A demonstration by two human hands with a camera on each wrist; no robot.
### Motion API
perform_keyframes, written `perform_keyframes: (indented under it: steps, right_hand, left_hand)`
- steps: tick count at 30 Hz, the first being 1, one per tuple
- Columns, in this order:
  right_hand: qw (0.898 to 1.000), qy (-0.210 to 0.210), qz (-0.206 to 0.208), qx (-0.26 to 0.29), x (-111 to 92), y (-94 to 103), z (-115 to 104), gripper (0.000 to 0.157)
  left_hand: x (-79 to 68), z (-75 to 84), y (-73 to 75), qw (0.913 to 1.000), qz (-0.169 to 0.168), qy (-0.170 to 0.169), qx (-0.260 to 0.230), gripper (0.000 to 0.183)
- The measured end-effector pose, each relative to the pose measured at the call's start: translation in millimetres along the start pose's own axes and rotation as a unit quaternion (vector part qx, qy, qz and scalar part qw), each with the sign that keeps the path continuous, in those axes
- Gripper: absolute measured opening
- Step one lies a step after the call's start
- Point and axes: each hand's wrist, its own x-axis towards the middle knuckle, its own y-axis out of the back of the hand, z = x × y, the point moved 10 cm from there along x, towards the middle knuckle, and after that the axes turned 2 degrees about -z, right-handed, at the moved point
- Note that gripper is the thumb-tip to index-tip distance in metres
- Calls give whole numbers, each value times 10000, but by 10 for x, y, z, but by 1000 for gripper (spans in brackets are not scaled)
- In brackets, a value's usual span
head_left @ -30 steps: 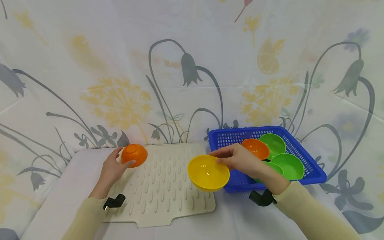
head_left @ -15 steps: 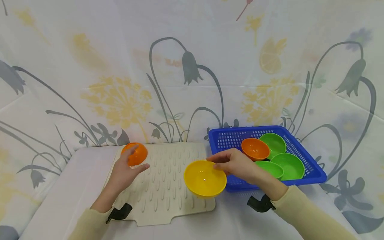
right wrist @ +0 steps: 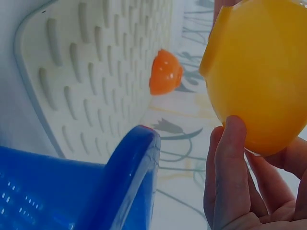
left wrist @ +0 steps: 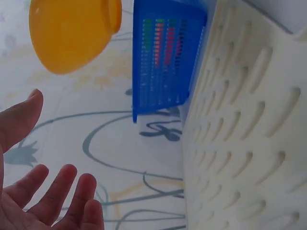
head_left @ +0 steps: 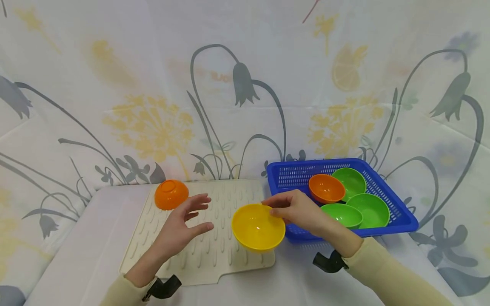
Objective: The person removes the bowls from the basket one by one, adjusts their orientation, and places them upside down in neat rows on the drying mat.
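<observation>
My right hand pinches a yellow bowl by its right rim, holding it above the right part of a cream ribbed drying mat. The right wrist view shows the bowl's rounded outside, with fingers against it. My left hand hovers over the mat with fingers spread and nothing in them, to the left of the yellow bowl. Behind it an orange bowl lies upside down on the mat's back left corner.
A blue plastic basket stands right of the mat, holding an orange bowl and several green bowls. A patterned curtain hangs behind the white tablecloth.
My left hand has let go of the orange bowl, left upside down on the mat, and moved right towards the yellow bowl. The right hand has shifted the yellow bowl slightly left.
</observation>
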Motion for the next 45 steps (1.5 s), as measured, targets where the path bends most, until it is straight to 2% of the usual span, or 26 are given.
perform_keyframes:
  steps: [9,13,17,23,28,45]
  right_hand:
    - [9997,-129,221,26,24,-47,37,26]
    - [9994,-136,322,59,31,-69,52,26]
    - [9991,-91,401,117,34,-104,56,25]
    - [9976,-23,586,366,38,-145,49,26]
    - [9964,28,702,481,36,-177,41,26]
    - [9953,200,620,723,18,-250,32,39]
  left_hand:
    - [-103,113,-417,9949,-828,240,-524,69]
    - [-144,139,-539,9919,-1013,278,-712,72]
    - [-172,149,-603,9903,-1041,338,-857,76]
    - [-179,74,-632,9910,-808,710,-791,85]
    - [-169,66,-621,9931,-600,726,-698,86]
    - [-158,-4,-602,9913,-770,644,-853,82]
